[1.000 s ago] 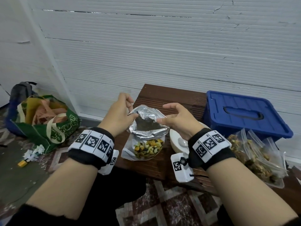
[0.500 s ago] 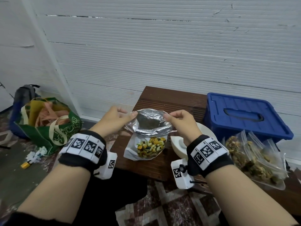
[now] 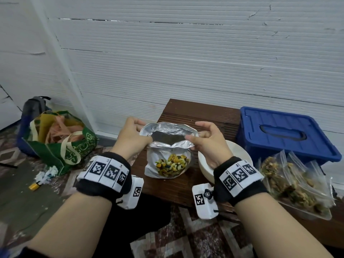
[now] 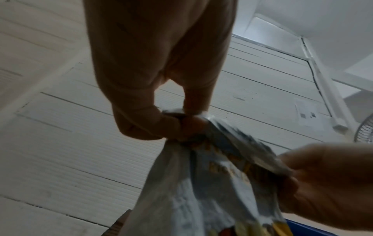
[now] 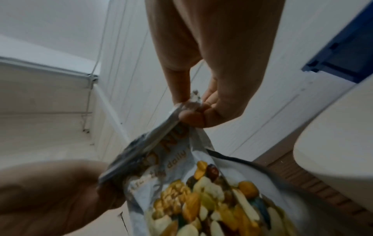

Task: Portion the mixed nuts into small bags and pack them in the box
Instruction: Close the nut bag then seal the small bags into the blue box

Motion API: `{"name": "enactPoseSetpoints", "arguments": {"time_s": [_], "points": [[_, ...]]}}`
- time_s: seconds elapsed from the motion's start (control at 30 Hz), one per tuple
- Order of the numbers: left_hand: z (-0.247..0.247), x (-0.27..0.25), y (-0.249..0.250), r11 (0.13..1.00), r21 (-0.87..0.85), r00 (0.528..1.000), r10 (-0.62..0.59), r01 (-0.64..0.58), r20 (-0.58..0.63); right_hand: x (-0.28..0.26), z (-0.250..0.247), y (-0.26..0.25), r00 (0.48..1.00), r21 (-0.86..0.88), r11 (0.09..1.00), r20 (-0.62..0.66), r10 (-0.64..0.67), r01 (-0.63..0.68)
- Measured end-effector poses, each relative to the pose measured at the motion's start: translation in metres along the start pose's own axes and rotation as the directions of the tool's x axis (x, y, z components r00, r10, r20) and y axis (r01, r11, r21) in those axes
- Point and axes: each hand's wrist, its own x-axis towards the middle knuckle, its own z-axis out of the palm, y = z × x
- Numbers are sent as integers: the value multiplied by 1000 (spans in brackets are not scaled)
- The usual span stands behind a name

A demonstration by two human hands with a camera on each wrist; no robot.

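The table (image 3: 201, 116) carries everything within reach of the seated person: the blue box (image 3: 283, 133) sits at its far right with the lid on, probably parked there until filled bags are ready, and just in front of it a heap of clear small bags (image 3: 296, 181) already holding nuts lies in a shallow tray. A white bowl (image 3: 232, 151) stands between that heap and the pouch (image 3: 167, 162), touching neither that I can tell, likely placed close so the nuts can be tipped into it. The pouch stands upright on the table near its front edge, its long axis vertical, printed face toward the person and its torn foil mouth pointing up. The left hand (image 3: 130, 138) pinches the mouth's left edge between thumb and curled fingers, and the right hand (image 3: 208, 140) pinches the right edge the same way; each wrist view shows foil clamped at the fingertips. Held from opposite sides like this, the mouth is spread into a wide oval, which I judge is to open it fully for pouring or scooping.
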Motion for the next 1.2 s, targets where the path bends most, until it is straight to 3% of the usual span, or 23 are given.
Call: {"name": "enactPoseSetpoints", "arguments": {"time_s": [0.07, 0.17, 0.27, 0.33, 0.43, 0.5, 0.57, 0.7, 0.8, 0.87, 0.97, 1.03, 1.1, 1.2], "points": [[1, 0, 3, 999, 44, 999, 22, -21, -34, 3, 1, -2, 993, -177, 979, -49, -108, 98], [4, -2, 11, 985, 148, 994, 96, -87, -51, 0, 6, -6, 943, -450, 856, -78, -322, 255], [7, -6, 15, 968, 193, 982, 175, -160, -65, -6, 12, -6, 899, -575, 743, -29, -438, 343], [6, -8, 14, 971, 170, 979, 185, -170, -81, -5, 11, -6, 923, -541, 786, -45, -383, 300], [-2, -8, 13, 995, -92, 997, 21, -28, -69, -2, 2, -8, 983, -228, 960, -45, -178, 163], [-6, -8, 12, 984, -177, 997, -43, 30, -69, -1, -4, -7, 994, -99, 990, -11, -106, 104], [-7, -7, 12, 990, -143, 995, -20, 5, -102, -1, -5, -7, 993, -129, 985, -11, -117, 115], [-8, -4, 16, 993, 70, 974, 106, -93, -200, 0, -2, -14, 955, -391, 891, -80, -284, 232], [-8, -2, 19, 975, 162, 967, 180, -152, -179, 1, 0, -19, 921, -499, 811, -63, -385, 304], [-8, 0, 19, 986, 78, 977, 160, -150, -143, 2, -4, -22, 936, -432, 849, -29, -350, 303], [-18, 0, 13, 977, -202, 998, 62, -65, -25, 2, -15, -25, 976, -92, 977, 116, -183, 194], [-24, 0, 7, 974, -218, 994, 84, -66, 75, 3, -24, -21, 972, 25, 986, 170, -165, 163], [-26, -2, 3, 973, -194, 980, 153, -126, 129, 6, -29, -16, 968, 26, 979, 151, -202, 200], [-21, -1, -3, 970, -92, 972, 230, -225, 49, 10, -31, -10, 966, -62, 966, 79, -245, 250]]}}
